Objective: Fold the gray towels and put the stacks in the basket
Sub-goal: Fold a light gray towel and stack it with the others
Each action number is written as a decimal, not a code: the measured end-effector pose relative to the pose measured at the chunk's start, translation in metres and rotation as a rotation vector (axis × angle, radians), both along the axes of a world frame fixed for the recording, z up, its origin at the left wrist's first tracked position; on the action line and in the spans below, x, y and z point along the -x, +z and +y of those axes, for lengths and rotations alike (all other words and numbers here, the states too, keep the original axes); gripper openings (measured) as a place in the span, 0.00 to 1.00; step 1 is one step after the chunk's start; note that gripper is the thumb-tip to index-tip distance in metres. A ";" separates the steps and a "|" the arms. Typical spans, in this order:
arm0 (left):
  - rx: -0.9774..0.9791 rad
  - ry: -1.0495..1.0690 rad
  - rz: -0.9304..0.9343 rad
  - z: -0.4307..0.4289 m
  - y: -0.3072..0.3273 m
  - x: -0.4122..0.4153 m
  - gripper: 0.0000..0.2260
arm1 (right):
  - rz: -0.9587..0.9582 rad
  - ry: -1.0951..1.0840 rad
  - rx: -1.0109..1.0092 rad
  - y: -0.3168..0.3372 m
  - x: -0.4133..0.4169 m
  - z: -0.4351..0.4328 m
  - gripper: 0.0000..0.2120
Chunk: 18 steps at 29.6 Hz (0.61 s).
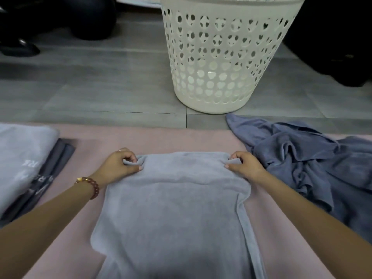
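Note:
A light gray towel [175,208] lies lengthwise on the pink mat [201,139] in front of me. My left hand [118,165] pinches its far left corner, and my right hand [244,165] pinches its far right corner. Both corners are lifted slightly off the mat. A white perforated basket [225,57] stands upright on the floor just beyond the mat, right of centre. A folded stack of gray towels [22,164] sits at the mat's left edge.
A crumpled pile of darker blue-gray towels [314,164] lies on the right side of the mat, close to my right hand. Gray tiled floor [90,87] stretches beyond the mat. Dark objects [60,17] stand at the far left and far right.

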State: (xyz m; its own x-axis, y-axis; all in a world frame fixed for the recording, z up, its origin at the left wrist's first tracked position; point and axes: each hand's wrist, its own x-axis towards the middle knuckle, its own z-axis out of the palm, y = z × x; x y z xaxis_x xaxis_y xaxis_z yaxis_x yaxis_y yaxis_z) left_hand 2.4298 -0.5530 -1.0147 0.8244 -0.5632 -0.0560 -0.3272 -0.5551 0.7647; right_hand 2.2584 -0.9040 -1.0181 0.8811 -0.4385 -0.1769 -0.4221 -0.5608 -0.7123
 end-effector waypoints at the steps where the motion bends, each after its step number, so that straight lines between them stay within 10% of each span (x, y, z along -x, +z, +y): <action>1: -0.008 -0.021 -0.041 -0.001 0.004 -0.002 0.13 | 0.007 0.009 -0.015 0.002 0.000 -0.001 0.11; 18: 0.144 0.007 -0.156 0.049 0.131 0.029 0.12 | -0.370 -0.201 -0.158 0.132 0.076 0.003 0.04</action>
